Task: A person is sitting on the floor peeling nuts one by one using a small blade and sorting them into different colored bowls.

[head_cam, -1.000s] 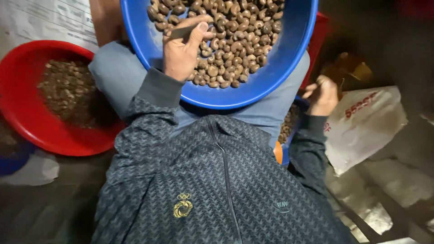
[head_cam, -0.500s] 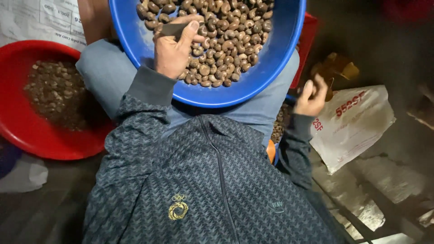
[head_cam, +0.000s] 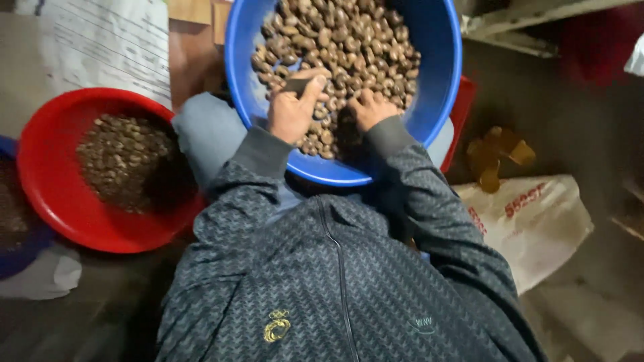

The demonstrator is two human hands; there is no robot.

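Dark floor lies all around me, and it looks dusty and dim. Closest to me is my own jacket (head_cam: pixel 335 281), dark grey with a small zigzag pattern and a zip down the middle. It fills the bottom of the view and hides my lap.

Just past my sleeves is the blue bowl (head_cam: pixel 443 80), which sits on my knees. It is full of brown curved nuts (head_cam: pixel 349 40). My left hand (head_cam: pixel 292 110) is in the bowl, closed around a small dark tool (head_cam: pixel 295 85) with my thumb pressed on top. My right hand (head_cam: pixel 369 107) rests on the nuts just beside it, fingers curled down into the pile. I cannot tell if it has hold of a nut, because the fingers cover that spot.

On my left, on the floor, sits a red bowl (head_cam: pixel 54 194) with a heap of small brown bits (head_cam: pixel 124 157) inside. A blue tub (head_cam: pixel 17 258) peeks in at the left edge, mostly cut off. On my right lies a white sack (head_cam: pixel 537 228) with red print, and some yellow-brown scraps (head_cam: pixel 496 157) lie near it.

Farther away, a sheet of white paper (head_cam: pixel 107 47) lies top left. The top of the blue bowl is cut off. The top right corner is too dark and blurry to make out.
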